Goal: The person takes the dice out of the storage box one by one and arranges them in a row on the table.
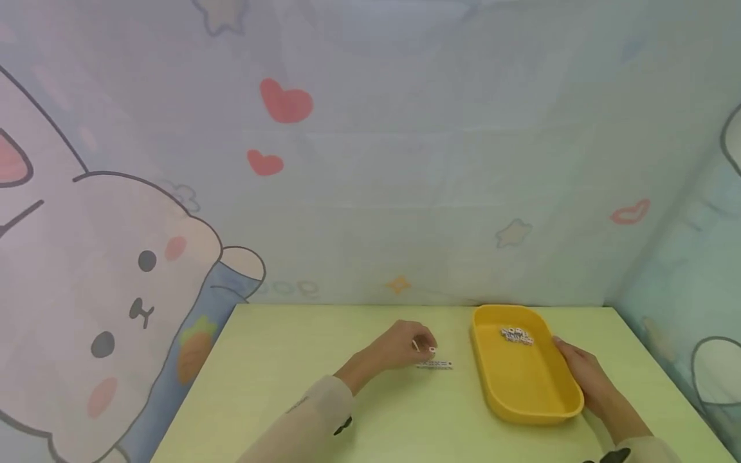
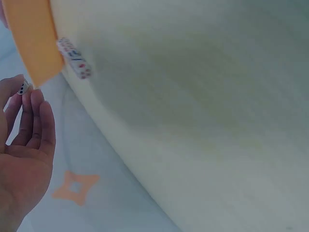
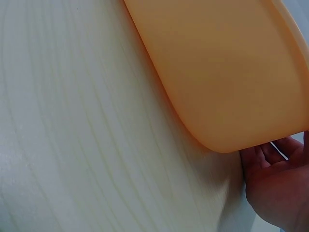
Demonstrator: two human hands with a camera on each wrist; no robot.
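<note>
White die point(image 2: 22, 88) with dark pips, pinched in the thumb and fingertips of the left hand point(image 1: 402, 345), right near a short dice row point(image 1: 437, 364) on the worktop point(image 1: 301, 341). Right hand point(image 1: 583, 373) kinda grips the yellow tray's point(image 1: 523, 382) side, more dice point(image 1: 517, 335) inside.

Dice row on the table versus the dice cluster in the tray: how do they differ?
The dice row is lined up straight; the dice cluster is bunched irregularly. The row lies on the table, while the cluster lies inside the yellow tray, toward its far end. The left hand, pinching a die, is beside the row; the cluster has no hand on it. Both consist of small white dice with dark marks.
</note>
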